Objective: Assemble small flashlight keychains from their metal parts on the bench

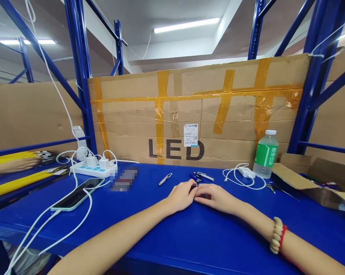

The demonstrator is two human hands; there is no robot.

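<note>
My left hand (182,196) and my right hand (216,197) meet at the middle of the blue tabletop (186,233). Between the fingertips of my left hand shows a small dark piece (193,186), too small to name. The right fingers are bent in, their tips against the left hand; what they pinch is hidden. Just beyond the hands lie a small blue item (194,177), partly covered, and a silver stick with a metal clip (206,176). Another silver stick with a clip (164,179) lies to their left.
Phone (77,194), white cables and a power strip (93,168) are at left. A charger (247,172), bottle (266,154), tweezers (285,193) and open carton (306,185) stand right. Cardboard (132,126) closes the back. Another person's hand (23,164) is far left, by yellow strips.
</note>
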